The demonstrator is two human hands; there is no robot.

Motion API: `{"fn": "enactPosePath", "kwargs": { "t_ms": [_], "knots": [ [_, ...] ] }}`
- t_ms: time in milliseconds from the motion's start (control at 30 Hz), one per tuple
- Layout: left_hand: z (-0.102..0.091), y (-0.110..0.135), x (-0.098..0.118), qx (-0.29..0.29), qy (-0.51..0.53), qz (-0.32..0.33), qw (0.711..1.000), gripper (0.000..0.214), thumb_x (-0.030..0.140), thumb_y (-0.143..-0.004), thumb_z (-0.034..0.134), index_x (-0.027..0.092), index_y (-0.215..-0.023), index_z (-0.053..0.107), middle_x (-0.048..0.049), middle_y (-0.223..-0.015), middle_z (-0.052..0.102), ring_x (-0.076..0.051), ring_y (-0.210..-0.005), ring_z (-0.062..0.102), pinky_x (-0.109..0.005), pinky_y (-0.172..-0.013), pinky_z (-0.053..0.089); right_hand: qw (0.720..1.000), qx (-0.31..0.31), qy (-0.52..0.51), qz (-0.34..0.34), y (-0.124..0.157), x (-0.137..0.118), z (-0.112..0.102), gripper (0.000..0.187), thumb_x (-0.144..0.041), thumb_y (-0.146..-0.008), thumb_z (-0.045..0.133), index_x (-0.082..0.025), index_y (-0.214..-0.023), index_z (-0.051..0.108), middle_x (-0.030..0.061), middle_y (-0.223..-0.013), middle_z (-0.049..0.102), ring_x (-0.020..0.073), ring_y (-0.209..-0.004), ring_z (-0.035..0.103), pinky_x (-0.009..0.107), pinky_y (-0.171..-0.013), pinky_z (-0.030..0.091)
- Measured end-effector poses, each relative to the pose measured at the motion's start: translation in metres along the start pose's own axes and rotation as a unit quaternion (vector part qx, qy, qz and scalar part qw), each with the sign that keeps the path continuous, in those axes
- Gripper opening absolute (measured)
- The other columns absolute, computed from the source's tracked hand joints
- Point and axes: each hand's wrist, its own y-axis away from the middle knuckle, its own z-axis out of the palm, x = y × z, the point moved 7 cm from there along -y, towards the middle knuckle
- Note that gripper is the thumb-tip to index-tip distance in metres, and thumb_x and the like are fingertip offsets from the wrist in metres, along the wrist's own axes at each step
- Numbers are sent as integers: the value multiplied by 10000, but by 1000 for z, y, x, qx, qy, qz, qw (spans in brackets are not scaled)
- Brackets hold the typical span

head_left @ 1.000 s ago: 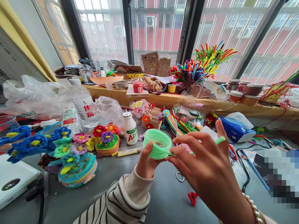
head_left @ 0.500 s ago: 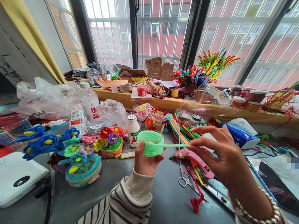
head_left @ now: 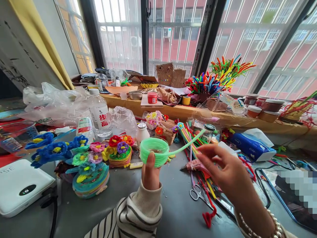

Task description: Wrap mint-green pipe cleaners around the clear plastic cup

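Observation:
My left hand [head_left: 151, 175] is closed around a small clear cup wrapped in rings of light green pipe cleaner [head_left: 160, 159], thumb pressed on the near side. From the cup's right side a loose tail of the pipe cleaner [head_left: 189, 143] curves up to a free end. Close below that tail is my right hand [head_left: 220, 165], its fingers bent and apart, with nothing visible in them. Under and beside the right hand lie a pink glue gun [head_left: 194, 165], a pair of scissors [head_left: 196, 193] and a red pipe cleaner [head_left: 209, 205].
Left of the cup stand pipe-cleaner flowers on a round coiled base [head_left: 91, 181] and a white power bank [head_left: 24, 188]. A white bottle [head_left: 142, 132] is just behind the cup. At the right are a blue tissue pack [head_left: 250, 147] and a phone [head_left: 292, 191].
The pipe cleaner's tail, earlier pulled straight between my right fingers, now bends upward free of them. My right hand has moved slightly down; the cup has shifted a little left.

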Motion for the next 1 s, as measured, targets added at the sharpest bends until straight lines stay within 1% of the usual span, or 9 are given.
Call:
{"fn": "enactPosePath", "kwargs": {
  "t_ms": [67,133,233,433,700,800,867,933,1000],
  "knots": [
    [-1,3,8,-13,-36,92,995,345,404,-558,702,207,-831,628,4,-782,679,-168,-758,599,-250,-661,458,984,-138,-107,38,5,1,31,212,-370,-720,599,-175,-802,607,11,-701,624,117,-612,572,224,-557,467],
    [-1,7,13,-54,-71,166,982,355,410,-551,700,189,-821,632,-16,-766,672,-192,-762,594,-301,-741,451,948,-211,-226,73,10,0,50,217,-346,-691,638,-164,-804,608,8,-709,625,101,-613,569,203,-549,469],
    [-4,10,12,-109,-90,218,966,416,508,-596,611,182,-856,617,-63,-784,656,-251,-770,590,-386,-714,456,913,-202,-337,105,11,2,52,163,-303,-710,639,-167,-798,620,-34,-613,592,50,-532,528,156,-523,447],
    [-7,11,10,-100,-108,226,963,413,481,-634,594,197,-933,598,-50,-789,659,-234,-751,605,-383,-723,460,870,-260,-403,116,15,1,50,214,-204,-662,696,-187,-859,616,-17,-691,655,54,-579,579,141,-524,452],
    [-10,4,5,-62,-88,165,980,412,518,-583,616,182,-821,631,-35,-755,666,-204,-736,598,-341,-750,452,900,-229,-353,113,8,5,40,114,-229,-657,693,-148,-703,628,-8,-568,643,67,-510,586,152,-485,465],
    [-14,-1,3,-27,-71,129,989,453,529,-543,631,176,-827,629,-38,-759,671,-215,-741,603,-351,-745,460,937,-148,-298,108,-8,24,12,132,-249,-632,708,-153,-691,639,0,-582,646,83,-523,594,174,-497,480],
    [-14,-2,3,-20,-72,111,991,468,525,-530,641,171,-836,623,-39,-751,673,-224,-748,610,-354,-742,464,952,-7,-291,91,-20,40,-19,152,-260,-626,708,-173,-729,639,-12,-626,641,80,-542,583,188,-525,486],
    [-11,-1,4,-10,-79,104,991,469,510,-531,650,170,-852,617,-37,-753,676,-224,-754,614,-346,-739,465,936,175,-299,55,-21,48,-51,178,-269,-649,687,-193,-798,625,-12,-736,638,90,-639,593,214,-594,494],
    [-7,1,5,-5,-88,102,991,465,495,-528,662,169,-855,611,-36,-758,678,-222,-748,616,-346,-740,465,917,316,-239,-39,-9,36,-71,251,-242,-671,670,-229,-911,597,-10,-858,611,103,-756,580,247,-675,487]
  ]
}}
